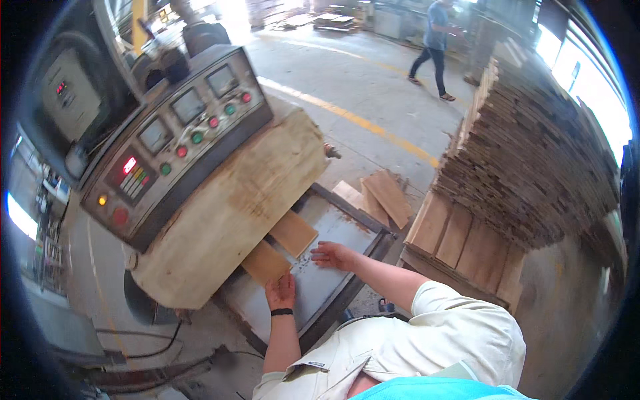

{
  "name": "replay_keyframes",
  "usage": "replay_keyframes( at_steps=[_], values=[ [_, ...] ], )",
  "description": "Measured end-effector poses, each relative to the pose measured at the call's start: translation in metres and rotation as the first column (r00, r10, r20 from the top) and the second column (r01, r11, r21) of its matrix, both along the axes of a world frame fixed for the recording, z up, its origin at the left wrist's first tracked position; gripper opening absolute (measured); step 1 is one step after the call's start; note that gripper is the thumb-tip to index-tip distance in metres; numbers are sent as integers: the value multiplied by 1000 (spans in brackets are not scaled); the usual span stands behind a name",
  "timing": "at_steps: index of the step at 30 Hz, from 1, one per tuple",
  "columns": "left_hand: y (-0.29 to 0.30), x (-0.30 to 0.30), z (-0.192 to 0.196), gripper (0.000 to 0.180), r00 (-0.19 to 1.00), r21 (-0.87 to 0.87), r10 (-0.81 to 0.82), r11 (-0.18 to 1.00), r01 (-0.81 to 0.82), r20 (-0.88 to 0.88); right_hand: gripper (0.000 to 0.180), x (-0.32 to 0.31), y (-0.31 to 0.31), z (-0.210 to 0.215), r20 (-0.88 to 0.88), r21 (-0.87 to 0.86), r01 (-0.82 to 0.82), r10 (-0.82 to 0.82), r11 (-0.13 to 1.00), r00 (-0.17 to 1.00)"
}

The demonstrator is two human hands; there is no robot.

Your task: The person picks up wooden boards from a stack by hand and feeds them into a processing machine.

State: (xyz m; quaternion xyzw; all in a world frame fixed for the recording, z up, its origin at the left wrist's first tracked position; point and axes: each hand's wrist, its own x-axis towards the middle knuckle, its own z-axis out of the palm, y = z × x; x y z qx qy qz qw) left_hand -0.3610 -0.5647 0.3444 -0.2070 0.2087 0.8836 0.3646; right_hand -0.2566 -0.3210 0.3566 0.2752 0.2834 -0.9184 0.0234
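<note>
Two flat wooden boards stick out side by side from under the machine's pale hood onto a metal feed table (pixel 310 283). My left hand (pixel 281 292), wearing a dark wristband, has its fingers stretched out at the near end of the left board (pixel 265 261). The fingertips seem to touch that end. Just off the near end of the right board (pixel 293 233) is my right hand (pixel 332 255), fingers apart and nothing in them. The far parts of both boards are hidden under the hood (pixel 233 207).
A control panel (pixel 180 133) with gauges, coloured buttons and a red display tops the machine. Loose boards (pixel 387 197) lie on the floor beyond the table. At right, a tall board stack (pixel 527 147) rises above a lower layer of planks (pixel 460 240). A person (pixel 435 47) walks far off.
</note>
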Motion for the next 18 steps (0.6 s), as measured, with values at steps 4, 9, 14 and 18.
replay_keyframes(
  at_steps=[4, 9, 14, 18],
  values=[
    [11, -5, 8, 35, 1000, -62, -26, 998, 27, 11, 62, 59, 16, -4, -22, 43, 18, -17, 999, 1000],
    [36, 17, 13, 26, 991, -114, -93, 988, 104, 101, 41, 183, 37, -21, 27, 61, 294, -296, 954, 955],
    [73, 77, -4, 20, 914, -82, -395, 912, 402, 93, 36, 340, 17, -93, 355, 340, 395, -506, 853, 786],
    [116, 156, -4, 16, 822, -109, -556, 816, 568, 122, 15, 503, -43, -178, 645, 647, -17, -535, 762, 547]
  ],
)
